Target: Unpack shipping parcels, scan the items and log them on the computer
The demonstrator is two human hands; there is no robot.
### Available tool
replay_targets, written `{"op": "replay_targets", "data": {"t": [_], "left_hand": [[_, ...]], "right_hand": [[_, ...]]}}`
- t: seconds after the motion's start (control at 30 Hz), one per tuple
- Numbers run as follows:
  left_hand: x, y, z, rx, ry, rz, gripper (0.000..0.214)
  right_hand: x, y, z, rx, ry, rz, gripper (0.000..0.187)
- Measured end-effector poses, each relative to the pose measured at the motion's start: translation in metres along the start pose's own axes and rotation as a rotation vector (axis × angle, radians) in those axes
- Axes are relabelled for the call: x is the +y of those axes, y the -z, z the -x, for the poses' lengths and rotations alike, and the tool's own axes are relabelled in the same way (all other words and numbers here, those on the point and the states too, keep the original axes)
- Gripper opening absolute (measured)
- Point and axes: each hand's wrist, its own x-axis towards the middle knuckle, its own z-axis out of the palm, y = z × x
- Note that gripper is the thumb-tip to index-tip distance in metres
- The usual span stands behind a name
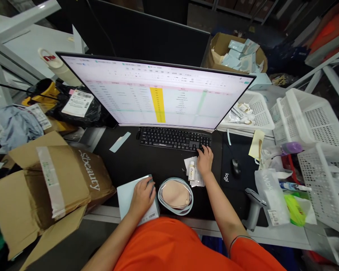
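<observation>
My left hand (143, 195) rests palm down on a pale blue box (127, 195) at the desk's front edge, fingers curled over its right side. My right hand (205, 160) reaches forward, its fingertips on the right end of the black keyboard (172, 138). Under that wrist lies a small white tube (191, 170) in a clear packet. Between my hands sits a round clear pouch with a beige item (175, 194). The wide monitor (158, 94) shows a spreadsheet with a yellow column.
A black mouse (235, 166) lies on a dark pad right of the keyboard; a grey barcode scanner (254, 210) is nearer. White baskets (307, 116) fill the right. An open brown carton (45, 188) and parcels crowd the left. A box of packets (237, 54) stands behind.
</observation>
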Motion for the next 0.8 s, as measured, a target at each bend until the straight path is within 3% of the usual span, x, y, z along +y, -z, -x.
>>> {"op": "replay_targets", "data": {"t": [0.13,0.33,0.53,0.67,0.8], "left_hand": [[0.0,0.0,0.0,-0.009,0.02,0.014,0.025],[-0.001,-0.001,0.0,-0.01,0.019,-0.003,0.024],[-0.001,0.0,0.001,-0.01,0.0,-0.017,0.023],[-0.001,0.001,0.001,0.003,-0.008,-0.017,0.022],[0.0,0.002,0.001,0.002,-0.014,-0.022,0.023]], "right_hand": [[-0.011,-0.002,-0.015,0.003,0.011,-0.04,0.041],[-0.042,-0.012,-0.056,-0.144,0.156,-0.149,0.048],[-0.057,-0.019,-0.073,-0.137,0.098,-0.168,0.049],[-0.027,-0.004,-0.049,-0.011,0.039,-0.181,0.045],[0.051,0.023,0.004,0.21,-0.216,-0.024,0.043]]}}
